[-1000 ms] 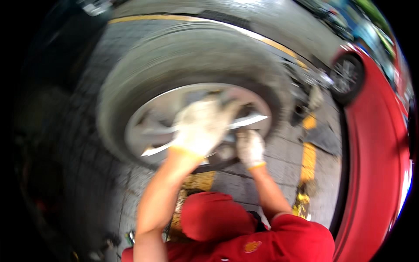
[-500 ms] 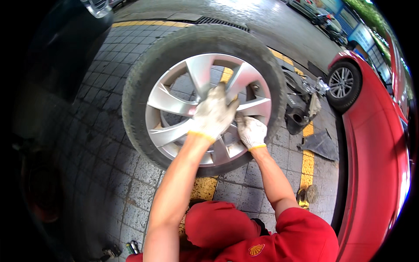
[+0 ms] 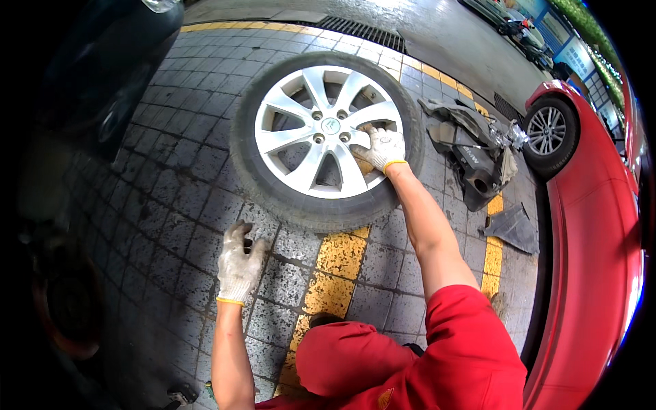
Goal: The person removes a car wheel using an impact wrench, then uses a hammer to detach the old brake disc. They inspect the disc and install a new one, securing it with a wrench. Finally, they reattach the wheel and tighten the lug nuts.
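Note:
A wheel with a black tyre (image 3: 321,212) and silver spoked alloy rim (image 3: 311,171) is in front of me over the tiled floor, its face toward me; whether it lies flat or tilts I cannot tell. My right hand (image 3: 380,147), in a pale knit glove, grips a spoke on the rim's right side. My left hand (image 3: 240,260), gloved likewise, is off the wheel, below and left of the tyre, fingers apart and slightly curved, holding nothing. My red-clad knee (image 3: 342,359) is beneath me.
A red car (image 3: 588,232) stands along the right. Black plastic and metal parts (image 3: 471,164) and a grey flat piece (image 3: 509,229) lie between it and the wheel. A dark vehicle (image 3: 102,75) is at left. A painted yellow line (image 3: 338,260) runs under me; a drain grate (image 3: 362,34) is beyond.
My left hand has left the rim and moved down and left. The wheel sits farther from me, with my right hand still on it.

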`<state>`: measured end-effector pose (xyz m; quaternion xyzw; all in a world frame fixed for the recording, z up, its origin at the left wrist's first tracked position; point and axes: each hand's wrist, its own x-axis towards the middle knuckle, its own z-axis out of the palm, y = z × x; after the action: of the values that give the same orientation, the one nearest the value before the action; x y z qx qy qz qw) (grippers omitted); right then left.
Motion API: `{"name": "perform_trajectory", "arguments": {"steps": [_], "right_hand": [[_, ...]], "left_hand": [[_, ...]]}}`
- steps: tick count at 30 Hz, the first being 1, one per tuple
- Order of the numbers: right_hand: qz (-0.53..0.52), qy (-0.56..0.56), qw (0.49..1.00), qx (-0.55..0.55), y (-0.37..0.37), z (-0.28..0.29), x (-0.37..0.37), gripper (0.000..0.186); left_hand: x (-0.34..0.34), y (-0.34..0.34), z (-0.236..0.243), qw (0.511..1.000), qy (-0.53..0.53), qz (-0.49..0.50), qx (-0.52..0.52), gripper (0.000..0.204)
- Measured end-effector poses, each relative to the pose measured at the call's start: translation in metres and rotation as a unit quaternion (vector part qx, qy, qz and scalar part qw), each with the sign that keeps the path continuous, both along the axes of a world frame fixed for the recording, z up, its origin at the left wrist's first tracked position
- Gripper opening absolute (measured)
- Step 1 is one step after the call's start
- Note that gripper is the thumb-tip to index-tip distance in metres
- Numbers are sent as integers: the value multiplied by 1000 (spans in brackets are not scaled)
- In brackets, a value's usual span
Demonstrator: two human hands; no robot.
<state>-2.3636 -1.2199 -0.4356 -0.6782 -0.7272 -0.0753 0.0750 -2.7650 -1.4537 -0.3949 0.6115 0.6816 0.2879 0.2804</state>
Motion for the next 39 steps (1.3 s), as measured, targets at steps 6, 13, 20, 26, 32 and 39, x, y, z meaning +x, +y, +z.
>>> {"name": "perform_trajectory", "arguments": {"steps": [6, 13, 20, 26, 32, 39], "right_hand": [[-58, -108, 990, -69, 24, -50, 19, 47], [-51, -66, 994, -66, -21, -49, 4, 48], [-64, -4, 997, -43, -58, -34, -9, 56], [-102, 16, 990, -97, -51, -13, -7, 50], [-93, -60, 982, -155, -41, -16, -15, 18], [-145, 34, 974, -171, -56, -10, 5, 27]], "left_hand": [[-1, 6, -19, 999, -10, -7, 39, 46], [25, 55, -6, 980, 27, -80, 178, 54], [70, 139, -24, 954, 89, -183, 221, 50], [83, 148, -27, 945, 118, -199, 229, 38], [75, 148, -19, 938, 168, -242, 181, 42], [100, 137, -13, 931, 172, -261, 188, 44]]}}
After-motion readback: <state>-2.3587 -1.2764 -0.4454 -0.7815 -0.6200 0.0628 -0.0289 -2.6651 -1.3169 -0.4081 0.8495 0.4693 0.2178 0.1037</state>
